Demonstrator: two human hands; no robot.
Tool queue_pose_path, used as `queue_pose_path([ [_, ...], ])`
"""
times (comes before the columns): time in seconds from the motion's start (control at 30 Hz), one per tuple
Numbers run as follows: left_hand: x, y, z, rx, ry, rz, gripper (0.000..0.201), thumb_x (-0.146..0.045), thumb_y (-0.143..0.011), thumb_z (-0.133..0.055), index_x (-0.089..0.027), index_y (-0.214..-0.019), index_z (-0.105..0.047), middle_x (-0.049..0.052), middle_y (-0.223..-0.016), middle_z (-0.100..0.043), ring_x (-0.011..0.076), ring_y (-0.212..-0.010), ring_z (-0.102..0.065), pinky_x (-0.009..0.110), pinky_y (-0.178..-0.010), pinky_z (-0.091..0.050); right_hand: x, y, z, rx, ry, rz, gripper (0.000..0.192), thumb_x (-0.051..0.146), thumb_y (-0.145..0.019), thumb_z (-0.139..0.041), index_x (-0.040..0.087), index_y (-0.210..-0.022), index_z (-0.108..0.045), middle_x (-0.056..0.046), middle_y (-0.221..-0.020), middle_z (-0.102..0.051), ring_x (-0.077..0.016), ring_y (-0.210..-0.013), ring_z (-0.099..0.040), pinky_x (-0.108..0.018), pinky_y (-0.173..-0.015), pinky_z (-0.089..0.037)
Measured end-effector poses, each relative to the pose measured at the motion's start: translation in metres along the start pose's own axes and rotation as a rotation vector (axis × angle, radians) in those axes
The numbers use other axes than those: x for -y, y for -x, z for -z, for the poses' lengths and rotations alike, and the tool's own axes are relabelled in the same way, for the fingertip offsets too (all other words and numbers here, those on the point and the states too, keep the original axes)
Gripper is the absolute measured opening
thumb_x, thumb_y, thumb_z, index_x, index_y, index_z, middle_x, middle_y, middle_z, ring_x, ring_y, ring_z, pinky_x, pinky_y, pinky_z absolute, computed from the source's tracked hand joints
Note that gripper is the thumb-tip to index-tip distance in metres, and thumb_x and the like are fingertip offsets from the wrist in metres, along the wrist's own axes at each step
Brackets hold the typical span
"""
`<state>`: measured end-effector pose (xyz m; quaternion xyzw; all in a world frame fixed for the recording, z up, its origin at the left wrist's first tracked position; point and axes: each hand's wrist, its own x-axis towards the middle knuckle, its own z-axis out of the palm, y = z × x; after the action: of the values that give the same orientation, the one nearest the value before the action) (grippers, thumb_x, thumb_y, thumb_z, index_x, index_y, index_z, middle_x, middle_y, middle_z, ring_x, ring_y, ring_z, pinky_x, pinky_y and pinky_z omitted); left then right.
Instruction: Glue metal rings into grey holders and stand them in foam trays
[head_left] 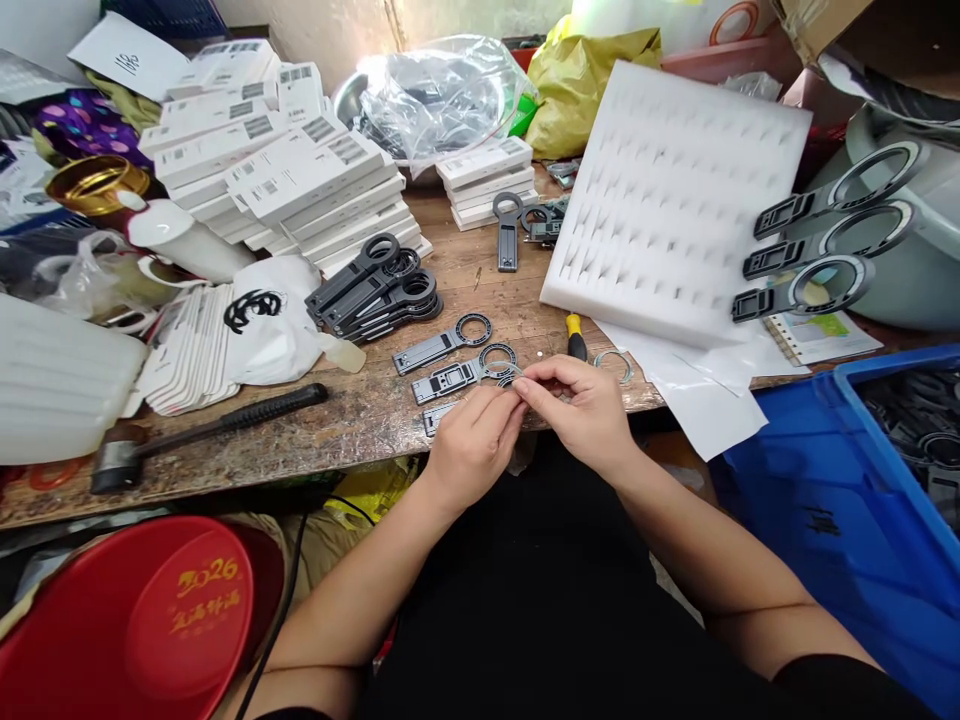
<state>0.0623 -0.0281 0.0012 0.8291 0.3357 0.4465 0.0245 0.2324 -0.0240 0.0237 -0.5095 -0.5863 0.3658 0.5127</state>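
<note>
At the table's front edge, my left hand point(476, 440) and my right hand point(581, 408) meet fingertip to fingertip. Both are closed in a pinch on a thin pale ring point(513, 367), partly hidden by the fingers. Just beyond them lie grey ring-headed plastic holders: one farther back point(431, 352), another in the middle point(450, 380), and a nearest one point(436, 418) mostly covered by my left hand. Right of my right hand are a yellow-and-black screwdriver handle point(576, 338) and more thin rings point(613, 366).
A heap of grey holders point(386, 290), black rings point(253, 310) and a hammer point(214, 435) lie leftward. White boxes point(300, 175) are stacked behind. A white foam block point(667, 200) bears several ring-headed holders point(806, 285) at its right edge. A blue crate point(832, 480) stands right.
</note>
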Motion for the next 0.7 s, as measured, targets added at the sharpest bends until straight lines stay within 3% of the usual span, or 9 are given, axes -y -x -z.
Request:
queue_pose_path([
  [0.13, 0.016, 0.022, 0.002, 0.092, 0.031, -0.038, 0.035, -0.01, -0.1, -0.067, -0.013, -0.136, -0.062, 0.015, -0.115, -0.077, 0.0234, -0.106, -0.075, 0.037, -0.096, -0.064, -0.023, -0.01, 0.01, -0.02, 0.108, -0.011, 0.015, 0.033, -0.089, -0.076, 0.02, -0.093, -0.084, -0.005, -0.088, -0.083, -0.0184, -0.076, -0.075, -0.031, -0.073, -0.059],
  [0.23, 0.035, 0.035, 0.008, 0.159, 0.011, -0.015, 0.033, -0.011, -0.1, -0.067, -0.014, -0.132, -0.064, 0.017, -0.119, -0.076, 0.0277, -0.112, -0.074, 0.044, -0.099, -0.064, -0.038, -0.016, 0.018, 0.083, 0.263, -0.018, 0.013, 0.027, -0.089, -0.076, 0.022, -0.097, -0.086, -0.005, -0.097, -0.085, -0.0221, -0.088, -0.078, -0.035, -0.084, -0.06],
  [0.37, 0.051, 0.043, 0.008, 0.229, 0.026, 0.005, 0.032, -0.012, -0.101, -0.066, -0.015, -0.132, -0.063, 0.018, -0.126, -0.075, 0.0301, -0.12, -0.072, 0.049, -0.103, -0.063, -0.045, -0.018, 0.017, 0.202, 0.359, -0.018, 0.017, 0.024, -0.094, -0.072, 0.022, -0.102, -0.087, -0.006, -0.099, -0.085, -0.0222, -0.09, -0.079, -0.034, -0.085, -0.059],
  [0.53, 0.054, 0.047, 0.002, 0.253, 0.044, 0.028, 0.036, -0.013, -0.103, -0.061, -0.018, -0.139, -0.062, 0.017, -0.131, -0.074, 0.0292, -0.126, -0.07, 0.05, -0.107, -0.061, -0.045, -0.019, 0.011, 0.251, 0.494, 0.058, 0.018, 0.025, -0.099, -0.069, 0.022, -0.104, -0.086, -0.006, -0.1, -0.084, -0.0221, -0.092, -0.077, -0.035, -0.089, -0.059],
  [0.7, 0.054, 0.047, 0.002, 0.289, 0.069, 0.075, 0.039, -0.013, -0.105, -0.058, -0.021, -0.143, -0.061, 0.015, -0.131, -0.073, 0.0282, -0.126, -0.068, 0.05, -0.108, -0.06, -0.047, -0.016, 0.007, 0.236, 0.695, 0.102, 0.024, 0.027, -0.103, -0.062, 0.021, -0.109, -0.084, -0.008, -0.098, -0.081, -0.0216, -0.088, -0.075, -0.034, -0.083, -0.058],
])
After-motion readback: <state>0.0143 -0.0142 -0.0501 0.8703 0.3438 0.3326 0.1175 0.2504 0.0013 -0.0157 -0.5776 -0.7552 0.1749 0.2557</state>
